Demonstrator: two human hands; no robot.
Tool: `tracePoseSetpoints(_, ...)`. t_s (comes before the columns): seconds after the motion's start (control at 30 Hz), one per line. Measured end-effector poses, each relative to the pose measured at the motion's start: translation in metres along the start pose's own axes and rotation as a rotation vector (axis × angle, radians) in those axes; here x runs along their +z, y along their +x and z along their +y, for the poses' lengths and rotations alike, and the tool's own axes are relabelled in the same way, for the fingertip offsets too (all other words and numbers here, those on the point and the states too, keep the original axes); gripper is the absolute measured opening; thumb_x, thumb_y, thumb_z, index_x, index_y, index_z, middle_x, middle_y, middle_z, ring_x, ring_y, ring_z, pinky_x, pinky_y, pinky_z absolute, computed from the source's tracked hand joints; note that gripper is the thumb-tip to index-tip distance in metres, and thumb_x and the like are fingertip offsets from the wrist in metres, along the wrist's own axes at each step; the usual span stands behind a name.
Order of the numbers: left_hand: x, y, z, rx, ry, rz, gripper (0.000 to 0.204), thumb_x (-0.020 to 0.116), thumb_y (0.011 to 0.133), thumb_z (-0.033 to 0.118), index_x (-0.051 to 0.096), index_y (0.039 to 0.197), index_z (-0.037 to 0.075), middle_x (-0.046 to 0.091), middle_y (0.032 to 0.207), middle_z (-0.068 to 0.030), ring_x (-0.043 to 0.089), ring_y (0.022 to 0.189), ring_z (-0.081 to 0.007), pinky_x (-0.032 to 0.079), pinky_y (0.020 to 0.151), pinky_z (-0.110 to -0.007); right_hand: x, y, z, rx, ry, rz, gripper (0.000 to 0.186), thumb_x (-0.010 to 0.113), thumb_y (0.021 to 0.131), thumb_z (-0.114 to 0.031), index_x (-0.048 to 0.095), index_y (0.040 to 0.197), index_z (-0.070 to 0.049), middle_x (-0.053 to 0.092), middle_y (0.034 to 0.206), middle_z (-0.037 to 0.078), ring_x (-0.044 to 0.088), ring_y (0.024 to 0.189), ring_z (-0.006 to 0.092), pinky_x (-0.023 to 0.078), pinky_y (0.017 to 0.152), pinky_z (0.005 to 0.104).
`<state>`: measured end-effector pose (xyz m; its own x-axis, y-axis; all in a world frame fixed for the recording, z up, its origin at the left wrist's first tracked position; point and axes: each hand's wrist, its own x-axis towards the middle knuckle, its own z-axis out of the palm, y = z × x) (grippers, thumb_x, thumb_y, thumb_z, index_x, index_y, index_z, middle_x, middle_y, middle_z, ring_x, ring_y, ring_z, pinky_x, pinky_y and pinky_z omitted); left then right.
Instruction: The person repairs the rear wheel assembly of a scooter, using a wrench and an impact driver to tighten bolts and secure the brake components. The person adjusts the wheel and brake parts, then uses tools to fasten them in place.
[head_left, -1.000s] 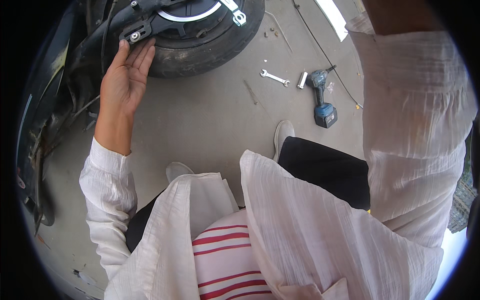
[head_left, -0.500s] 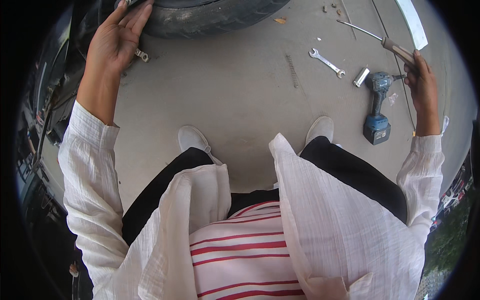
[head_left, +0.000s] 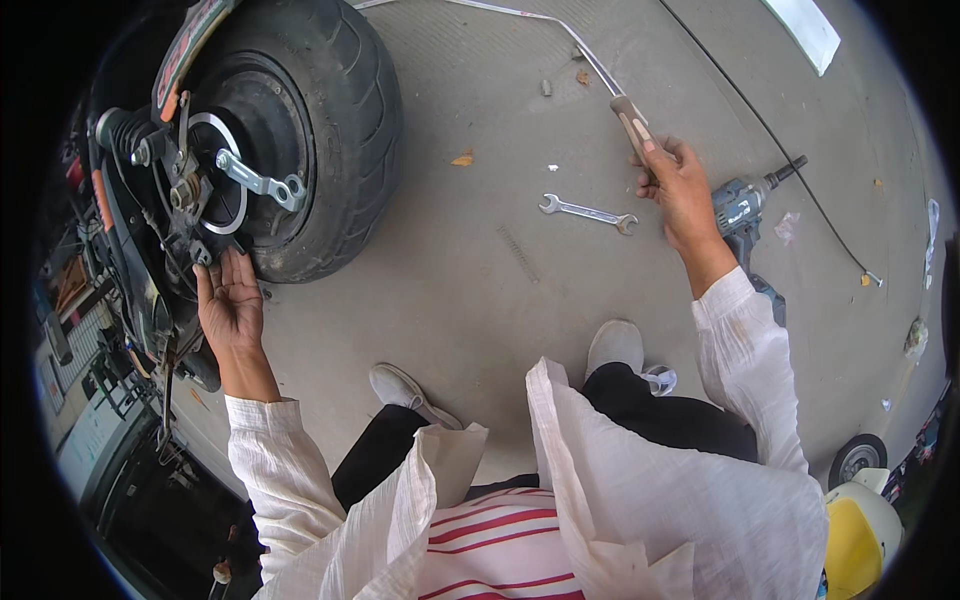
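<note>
My left hand (head_left: pixel 232 310) is at the lower hub area of a scooter wheel with a black tyre (head_left: pixel 365 140). Its thumb and fingers close around a small dark part of the linkage, which I cannot make out. A silver metal arm with ring-shaped ends (head_left: pixel 262 182) sticks out from the hub above that hand. My right hand (head_left: pixel 682 195) is wrapped around a screwdriver (head_left: pixel 630 122) by its brown handle, the metal shaft pointing up and left. Beyond it runs a thin pale line, so the shaft's end is unclear. Below lies an open-ended wrench (head_left: pixel 588 211).
A blue-grey cordless impact driver (head_left: pixel 740 205) lies partly hidden behind my right hand and sleeve. A coil spring (head_left: pixel 518 254) and a dry leaf (head_left: pixel 462 158) are on the concrete floor. A dark cable (head_left: pixel 790 140) stretches across the right side. A yellow-and-white helmet (head_left: pixel 865 535) sits at lower right.
The view has shifted, bringing the wheel and hub into sight. My right hand has come inward and left with the screwdriver, now partly covering the impact driver. My left hand stays by the wheel.
</note>
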<state>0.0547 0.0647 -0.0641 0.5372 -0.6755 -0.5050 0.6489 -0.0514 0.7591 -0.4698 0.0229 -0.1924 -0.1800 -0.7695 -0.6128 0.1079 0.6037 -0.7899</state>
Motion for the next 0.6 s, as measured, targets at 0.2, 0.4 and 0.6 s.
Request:
tracePoseSetpoints(0.2, -0.001, 0.000, 0.010, -0.035, 0.033, -0.031, 0.020, 0.062, 0.092, 0.017, 0.063, 0.100, -0.002, 0.067, 0.107, -0.0149, 0.062, 0.107, -0.0262, 0.050, 0.097, -0.042, 0.000, -0.001, 0.026, -0.239, -0.553, -0.010, 0.042, 0.064, 0.089, -0.021, 0.048, 0.118, 0.004, 0.064, 0.100, 0.021, 0.065, 0.086, 0.0253, 0.051, 0.076, 0.0364)
tracePoseSetpoints(0.4, 0.005, -0.005, 0.009, -0.004, 0.081, 0.073, 0.025, 0.064, 0.091, 0.023, 0.059, 0.102, 0.001, 0.064, 0.108, -0.0138, 0.061, 0.105, -0.0256, 0.050, 0.096, -0.041, -0.009, 0.006, 0.044, -0.255, -0.489, -0.068, 0.039, 0.065, 0.088, -0.017, 0.048, 0.118, 0.002, 0.064, 0.102, 0.022, 0.065, 0.089, 0.0278, 0.050, 0.078, 0.0371)
tracePoseSetpoints(0.6, 0.024, -0.042, -0.057, 0.508, 0.906, 0.152, 0.054, 0.054, 0.097, 0.032, 0.038, 0.137, -0.002, 0.046, 0.135, -0.0180, 0.050, 0.120, -0.0268, 0.043, 0.098, -0.034, -0.005, 0.008, 0.037, -0.249, -0.531, -0.081, 0.039, 0.066, 0.088, -0.017, 0.048, 0.118, 0.002, 0.064, 0.100, 0.020, 0.064, 0.087, 0.0258, 0.050, 0.077, 0.0363)
